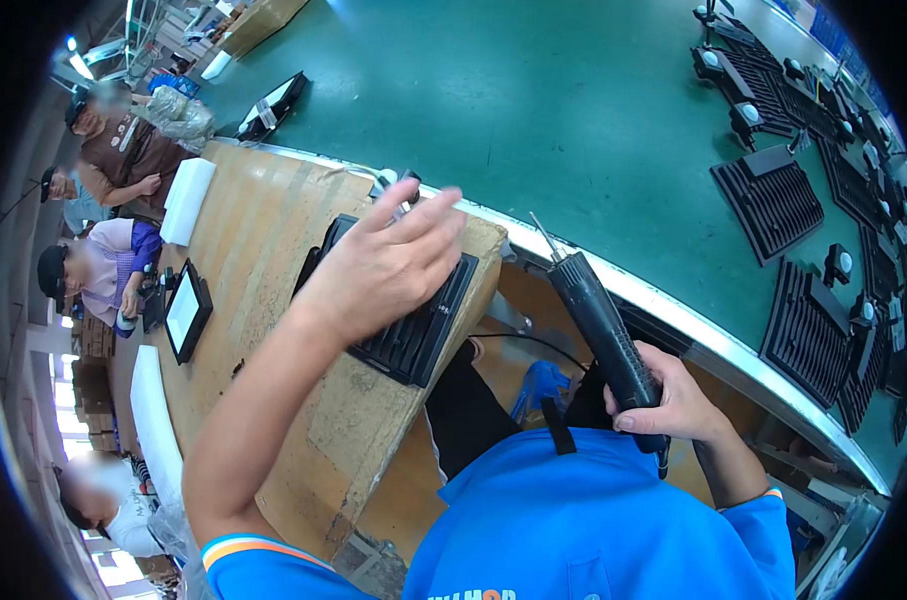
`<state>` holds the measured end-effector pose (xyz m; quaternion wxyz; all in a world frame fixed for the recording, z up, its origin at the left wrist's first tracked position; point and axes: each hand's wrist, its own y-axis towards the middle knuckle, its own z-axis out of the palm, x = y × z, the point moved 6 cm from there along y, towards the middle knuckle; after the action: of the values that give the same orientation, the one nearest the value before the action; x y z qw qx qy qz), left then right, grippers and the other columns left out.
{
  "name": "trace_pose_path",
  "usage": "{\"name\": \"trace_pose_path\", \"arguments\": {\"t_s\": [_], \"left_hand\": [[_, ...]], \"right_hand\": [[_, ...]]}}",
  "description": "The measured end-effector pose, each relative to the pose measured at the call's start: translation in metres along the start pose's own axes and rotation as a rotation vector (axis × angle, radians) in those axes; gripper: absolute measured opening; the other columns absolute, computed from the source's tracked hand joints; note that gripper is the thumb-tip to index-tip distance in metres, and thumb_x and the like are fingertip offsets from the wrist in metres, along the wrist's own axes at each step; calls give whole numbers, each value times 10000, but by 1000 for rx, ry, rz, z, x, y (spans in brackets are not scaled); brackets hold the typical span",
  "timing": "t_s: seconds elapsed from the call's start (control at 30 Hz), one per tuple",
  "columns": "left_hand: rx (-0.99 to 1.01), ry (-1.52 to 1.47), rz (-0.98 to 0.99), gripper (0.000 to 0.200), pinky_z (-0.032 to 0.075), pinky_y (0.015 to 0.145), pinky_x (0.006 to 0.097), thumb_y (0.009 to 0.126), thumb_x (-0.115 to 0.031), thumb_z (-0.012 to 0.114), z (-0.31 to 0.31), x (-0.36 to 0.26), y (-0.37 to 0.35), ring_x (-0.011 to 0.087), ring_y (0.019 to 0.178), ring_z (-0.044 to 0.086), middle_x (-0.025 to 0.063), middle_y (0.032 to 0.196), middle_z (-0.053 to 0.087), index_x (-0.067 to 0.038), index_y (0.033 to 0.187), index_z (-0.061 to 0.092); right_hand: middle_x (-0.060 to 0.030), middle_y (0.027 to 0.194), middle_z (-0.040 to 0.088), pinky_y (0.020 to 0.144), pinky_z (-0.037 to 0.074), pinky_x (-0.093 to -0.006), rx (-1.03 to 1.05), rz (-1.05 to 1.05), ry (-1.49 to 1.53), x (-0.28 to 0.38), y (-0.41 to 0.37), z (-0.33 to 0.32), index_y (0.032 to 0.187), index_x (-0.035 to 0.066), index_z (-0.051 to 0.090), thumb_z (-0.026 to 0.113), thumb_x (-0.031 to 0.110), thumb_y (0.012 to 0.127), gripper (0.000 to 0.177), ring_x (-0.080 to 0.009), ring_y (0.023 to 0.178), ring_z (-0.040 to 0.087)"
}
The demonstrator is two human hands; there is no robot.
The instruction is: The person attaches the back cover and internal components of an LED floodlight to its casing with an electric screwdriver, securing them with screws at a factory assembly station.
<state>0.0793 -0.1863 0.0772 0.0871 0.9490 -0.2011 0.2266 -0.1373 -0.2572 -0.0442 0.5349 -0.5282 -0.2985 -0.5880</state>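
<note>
My right hand (674,395) is wrapped round a black electric screwdriver (609,335), whose thin bit points up and away from me. Over a black finned housing (409,345) on the worktable's corner is my left hand (399,260), palm down, its fingers stretched out and slightly apart. Just behind these fingers a small white and black part shows at the housing's far edge, partly hidden by the hand. Whether the fingertips touch it I cannot tell. Part of the housing is covered by my hand and forearm.
Several finned black lamps (769,200) lie on the green table (534,110) at the right. A lamp (274,105) rests at its left edge. The cardboard-covered worktable (264,240) holds another lamp (187,310) and white foam (188,200). Several people are at the left.
</note>
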Motion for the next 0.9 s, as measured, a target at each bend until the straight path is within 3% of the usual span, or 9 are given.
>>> {"name": "trace_pose_path", "arguments": {"t_s": [0.1, 0.17, 0.27, 0.37, 0.4, 0.5, 0.67, 0.83, 0.9], "left_hand": [[-10, -202, -366, 473, 298, 1030, 396, 712, -149, 652, -28, -23, -11, 267, 1237, 421, 97, 1273, 498, -68, 1168, 556], [-236, -1328, -805, 760, 310, 1020, 401, 708, -238, 740, -24, -55, -21, 285, 1247, 407, 135, 1306, 463, -46, 1342, 368], [-662, -2442, -879, 836, 346, 983, 408, 813, -391, 671, -13, -112, -2, 283, 1219, 437, 152, 1303, 462, -35, 1409, 206], [-971, -2525, -1009, 180, 401, 899, 405, 925, -317, 512, 4, -109, -21, 193, 909, 530, 22, 838, 552, -154, 1000, 498], [-1030, -2415, -1286, 153, 416, 865, 416, 917, -287, 507, 0, -106, -28, 157, 775, 494, -8, 726, 481, -177, 826, 454], [-1254, -2439, -1296, 95, 414, 870, 424, 911, -232, 494, 6, -104, -62, 177, 804, 499, 13, 742, 493, -159, 855, 470], [-1172, -2375, -1249, 126, 410, 875, 416, 921, -276, 464, 4, -99, -64, 135, 768, 489, -24, 716, 462, -165, 879, 507], [-1110, -2441, -1085, 107, 422, 858, 430, 916, -252, 468, 2, -100, -51, 187, 794, 506, 22, 750, 489, -152, 894, 438], [-1005, -2480, -896, 152, 396, 915, 450, 892, -186, 547, 0, -105, -36, 237, 893, 530, 84, 848, 541, -106, 972, 446]], "right_hand": [[-91, 830, 607, 626, 491, -256, 79, -16, 16, 6, -1, 3, 1131, 4, 464, 804, 227, 648, 631, -129, 691, 596], [-91, 838, 612, 630, 495, -261, 149, 5, 50, 16, -1, 11, 1136, 4, 465, 804, 206, 651, 625, -136, 698, 605], [-96, 880, 609, 705, 480, -284, 362, -102, -279, 30, 8, 38, 1170, -6, 487, 783, 224, 694, 606, -163, 796, 603], [-141, 893, 613, 704, 489, -309, 242, -249, -397, 37, 14, 59, 1156, -8, 493, 785, 231, 688, 602, -240, 804, 621], [-151, 858, 619, 696, 497, -336, 151, -324, -493, 37, 14, 58, 1099, 4, 531, 793, 259, 679, 557, -282, 784, 628], [-128, 794, 621, 671, 502, -339, 45, -517, -649, 23, 10, 52, 1040, 20, 562, 803, 277, 666, 514, -273, 735, 633], [-112, 741, 615, 586, 502, -332, 56, -455, -546, 23, 16, 54, 926, 23, 567, 817, 310, 642, 475, -260, 637, 630], [-150, 785, 616, 614, 509, -344, 263, -130, -662, 25, 16, 53, 1078, -1, 467, 788, 316, 668, 609, -293, 673, 633], [-168, 813, 610, 630, 505, -352, 268, -231, -610, 29, 19, 58, 1128, -4, 438, 773, 307, 685, 637, -306, 700, 633]]}}
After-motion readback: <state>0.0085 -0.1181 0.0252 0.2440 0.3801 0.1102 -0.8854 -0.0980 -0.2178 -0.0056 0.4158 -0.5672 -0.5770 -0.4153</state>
